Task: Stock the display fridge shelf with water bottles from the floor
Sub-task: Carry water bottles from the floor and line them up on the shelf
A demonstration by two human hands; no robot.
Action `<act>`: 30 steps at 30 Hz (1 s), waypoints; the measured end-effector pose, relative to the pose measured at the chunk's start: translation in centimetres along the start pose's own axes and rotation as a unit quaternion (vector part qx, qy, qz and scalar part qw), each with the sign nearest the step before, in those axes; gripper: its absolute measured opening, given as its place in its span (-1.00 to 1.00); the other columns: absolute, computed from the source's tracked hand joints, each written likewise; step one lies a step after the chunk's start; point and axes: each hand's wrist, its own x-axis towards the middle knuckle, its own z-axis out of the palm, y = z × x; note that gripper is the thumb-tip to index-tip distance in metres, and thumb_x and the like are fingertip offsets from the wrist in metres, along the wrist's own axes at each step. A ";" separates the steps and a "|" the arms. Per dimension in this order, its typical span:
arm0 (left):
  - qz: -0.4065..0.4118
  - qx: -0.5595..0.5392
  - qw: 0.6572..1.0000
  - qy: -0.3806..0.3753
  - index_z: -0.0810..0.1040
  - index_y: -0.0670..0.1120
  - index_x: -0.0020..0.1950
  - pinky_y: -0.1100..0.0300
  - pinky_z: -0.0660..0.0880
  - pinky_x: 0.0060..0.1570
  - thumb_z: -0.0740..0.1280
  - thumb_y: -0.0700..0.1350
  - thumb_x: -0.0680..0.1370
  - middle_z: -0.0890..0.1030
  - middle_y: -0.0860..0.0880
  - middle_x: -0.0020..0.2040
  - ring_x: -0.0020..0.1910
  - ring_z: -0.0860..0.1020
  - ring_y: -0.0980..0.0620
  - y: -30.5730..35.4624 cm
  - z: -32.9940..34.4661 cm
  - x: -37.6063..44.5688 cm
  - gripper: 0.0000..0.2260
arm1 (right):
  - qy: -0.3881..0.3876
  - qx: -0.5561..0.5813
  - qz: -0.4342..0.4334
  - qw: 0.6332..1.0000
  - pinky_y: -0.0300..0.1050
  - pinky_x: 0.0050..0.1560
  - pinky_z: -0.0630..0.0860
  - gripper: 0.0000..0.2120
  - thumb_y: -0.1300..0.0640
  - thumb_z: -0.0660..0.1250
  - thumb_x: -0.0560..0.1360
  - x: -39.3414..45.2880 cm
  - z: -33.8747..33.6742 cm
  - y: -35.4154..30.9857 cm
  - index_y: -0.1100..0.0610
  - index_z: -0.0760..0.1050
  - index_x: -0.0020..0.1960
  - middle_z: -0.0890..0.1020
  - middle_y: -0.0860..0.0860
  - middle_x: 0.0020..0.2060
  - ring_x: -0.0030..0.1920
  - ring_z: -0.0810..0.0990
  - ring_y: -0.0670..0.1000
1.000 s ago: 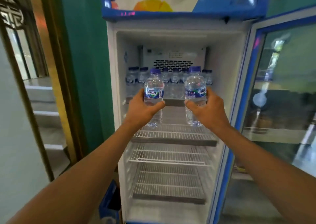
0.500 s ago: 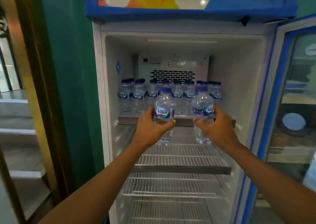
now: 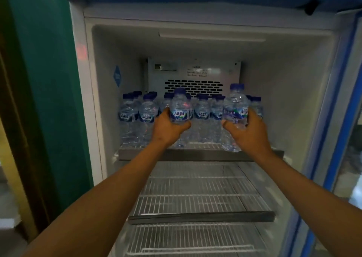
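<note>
**Both hands grip a water bottle each at the top shelf**

Both hands are wrapped round upright bottles: the left hand [image 3: 168, 127] curls its fingers and thumb round the left-held bottle [image 3: 180, 111] just below its label, and the right hand [image 3: 248, 131] grips the right-held bottle [image 3: 235, 107] the same way, thumb across the near side.

Largest in view is the display fridge [image 3: 293, 80], its white interior open to the camera, with a blue band along its top edge and a blue-framed glass door [image 3: 344, 119] swung out at the right. A vented panel [image 3: 194, 76] sits on the back wall.

The top shelf [image 3: 195, 154] spans the cabinet, its grey front edge just beneath both wrists. Below it lie two bare wire shelves [image 3: 195, 194], the nearer one ending in a dark front rail.

Stocked bottles [image 3: 147, 115] stand in rows along the back of the top shelf, filling it from the left side wall almost to the right one, blue caps up and labels facing forward.

The left-held bottle is over the middle of the shelf, just in front of the stocked rows. The right-held bottle is toward the shelf's right end, its base at the front edge; whether either base touches the shelf I cannot tell.
</note>
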 end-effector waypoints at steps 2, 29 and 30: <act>-0.006 0.012 1.000 0.003 0.46 -0.15 0.29 0.19 0.51 0.05 0.55 -0.05 0.38 0.61 -0.02 0.09 0.03 0.58 0.03 -0.7 0.4 0.5 -0.46 | -0.011 0.007 0.001 1.000 -0.44 -0.13 0.45 -0.65 0.07 0.47 0.43 0.8 0.8 0.3 0.00 0.43 0.15 0.59 -0.19 -0.07 -0.10 0.56 -0.32; 0.045 0.436 0.889 -0.129 0.42 -0.08 0.32 0.12 0.47 0.08 0.29 0.11 0.57 0.48 -0.02 0.01 0.04 0.52 -0.03 10.2 -4.9 5.6 -0.60 | -0.134 0.036 0.054 0.989 -0.02 0.28 0.45 -0.20 -0.19 0.49 0.32 2.5 9.1 4.6 0.09 0.27 0.42 0.52 -0.01 0.27 0.23 0.50 0.02; 0.018 0.455 0.873 -0.175 0.41 -0.06 0.35 0.15 0.44 0.08 0.30 0.12 0.57 0.48 -0.01 0.07 0.10 0.51 -0.03 10.3 -4.6 6.3 -0.57 | -0.134 0.042 0.053 0.989 -0.10 0.25 0.44 -0.24 -0.14 0.50 0.34 2.4 9.0 4.5 0.09 0.29 0.41 0.53 -0.03 0.23 0.19 0.51 -0.01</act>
